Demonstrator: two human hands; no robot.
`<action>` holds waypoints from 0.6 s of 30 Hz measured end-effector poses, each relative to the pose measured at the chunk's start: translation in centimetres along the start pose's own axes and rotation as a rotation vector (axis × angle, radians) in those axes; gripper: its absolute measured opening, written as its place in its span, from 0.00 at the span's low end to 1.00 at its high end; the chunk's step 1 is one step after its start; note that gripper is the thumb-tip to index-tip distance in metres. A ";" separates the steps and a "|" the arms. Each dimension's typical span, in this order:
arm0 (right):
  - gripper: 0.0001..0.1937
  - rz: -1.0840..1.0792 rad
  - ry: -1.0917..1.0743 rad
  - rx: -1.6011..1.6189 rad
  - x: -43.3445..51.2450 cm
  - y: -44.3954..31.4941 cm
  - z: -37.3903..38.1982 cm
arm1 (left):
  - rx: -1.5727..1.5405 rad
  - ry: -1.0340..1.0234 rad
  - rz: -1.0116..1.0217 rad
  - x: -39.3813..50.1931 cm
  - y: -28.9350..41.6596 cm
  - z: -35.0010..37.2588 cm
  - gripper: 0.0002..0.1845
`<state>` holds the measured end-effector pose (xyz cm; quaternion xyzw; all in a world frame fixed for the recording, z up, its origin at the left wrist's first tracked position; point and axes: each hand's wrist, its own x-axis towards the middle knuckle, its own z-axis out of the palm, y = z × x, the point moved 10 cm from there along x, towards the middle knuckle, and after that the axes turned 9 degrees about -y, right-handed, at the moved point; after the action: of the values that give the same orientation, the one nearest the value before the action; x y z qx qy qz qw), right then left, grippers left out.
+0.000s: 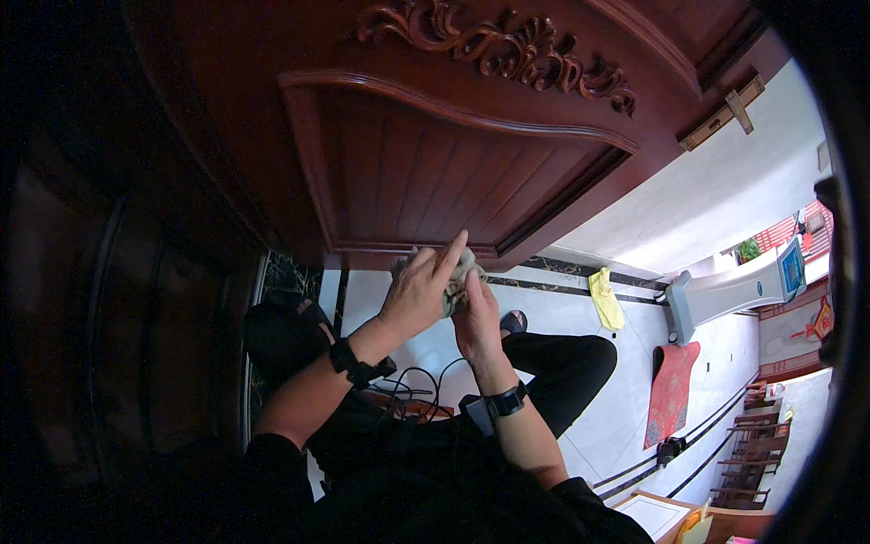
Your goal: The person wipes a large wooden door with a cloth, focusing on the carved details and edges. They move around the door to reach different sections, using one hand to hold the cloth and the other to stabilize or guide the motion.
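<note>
My left hand (416, 284) and my right hand (478, 314) grip a crumpled greyish cloth (457, 280) between them. The left hand lies over the cloth's upper side with its index finger stretched out, while the right hand holds it from the right with the thumb raised. Just beyond them stands a reddish-brown wooden door (435, 183) with a recessed panel and a carved scroll ornament (516, 54). Both hands are close to the door's bottom edge; whether the cloth touches the wood cannot be told. Fingers under the cloth are hidden.
A brass-coloured door handle (737, 112) sits at upper right. On the tiled floor (584, 428) lie a yellow cloth (605, 299) and a red patterned mat (671, 391), beside a wheeled white stand (727, 292). Black cables (414, 387) loop between my legs. Wooden chairs (754, 455) stand further right.
</note>
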<state>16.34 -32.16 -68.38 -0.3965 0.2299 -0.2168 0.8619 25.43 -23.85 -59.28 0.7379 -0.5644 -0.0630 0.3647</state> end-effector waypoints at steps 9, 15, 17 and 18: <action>0.25 -0.243 -0.097 -0.090 -0.4 -7.2 -1.2 | -1.018 0.042 -0.105 -1.6 -6.4 -2.8 0.34; 0.26 -0.879 0.108 -1.069 0.1 -25.4 3.4 | -1.323 0.254 -0.438 -1.9 -11.7 -2.7 0.26; 0.24 -1.228 0.221 -1.306 -1.3 -30.8 6.0 | -1.343 0.214 -0.509 -2.3 -11.9 -2.0 0.25; 0.24 -1.461 0.318 -1.384 -2.5 -32.8 7.1 | -1.329 0.208 -0.462 -2.3 -11.5 -2.4 0.24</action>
<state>12.13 -46.04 -38.02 -0.8180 0.1184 -0.5597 0.0600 34.88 -19.59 -65.34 0.4624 -0.1980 -0.3990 0.7667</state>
